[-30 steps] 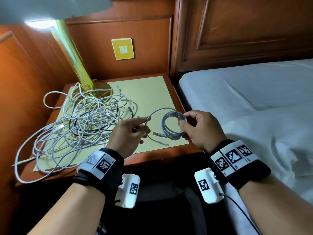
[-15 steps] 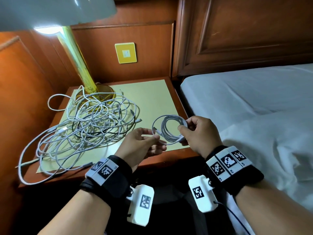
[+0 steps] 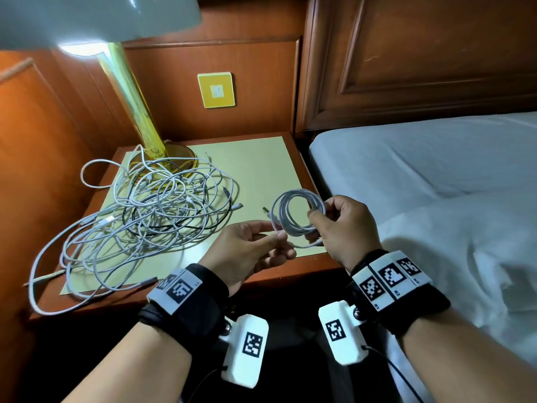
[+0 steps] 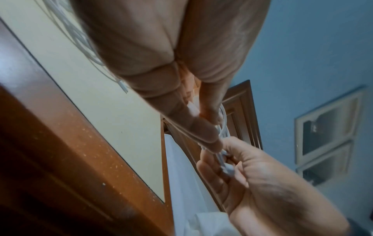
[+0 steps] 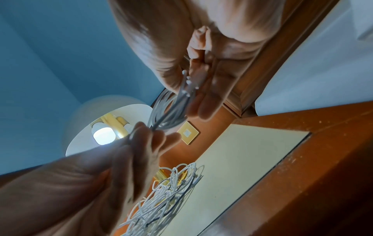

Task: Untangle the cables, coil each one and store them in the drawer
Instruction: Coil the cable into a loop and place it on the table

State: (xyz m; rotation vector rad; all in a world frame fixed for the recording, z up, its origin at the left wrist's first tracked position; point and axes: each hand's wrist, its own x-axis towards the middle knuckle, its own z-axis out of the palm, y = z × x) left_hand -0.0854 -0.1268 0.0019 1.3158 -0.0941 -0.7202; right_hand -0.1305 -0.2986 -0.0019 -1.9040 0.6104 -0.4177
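Note:
A coiled white cable [image 3: 297,212] hangs in the air above the front right of the nightstand [image 3: 290,266]. My right hand [image 3: 337,225] pinches the coil's right side, thumb over the loops. My left hand [image 3: 261,242] pinches the cable's free end near its USB plug [image 3: 266,211], at the coil's lower left. In the right wrist view the coil [image 5: 167,111] runs between both hands. A big tangle of white and black cables [image 3: 139,222] lies on the yellow mat [image 3: 261,175], left of the hands. No drawer shows in any view.
A lit lamp with a yellow stem [image 3: 133,106] stands at the back left of the nightstand, its base under the tangle. A white bed [image 3: 436,199] lies to the right. Wood panelling [image 3: 406,53] and a yellow wall switch [image 3: 216,90] are behind.
The loose tail has been wound in; the coil is now tighter and rounder. My left hand came in close to the coil, holding the plug end.

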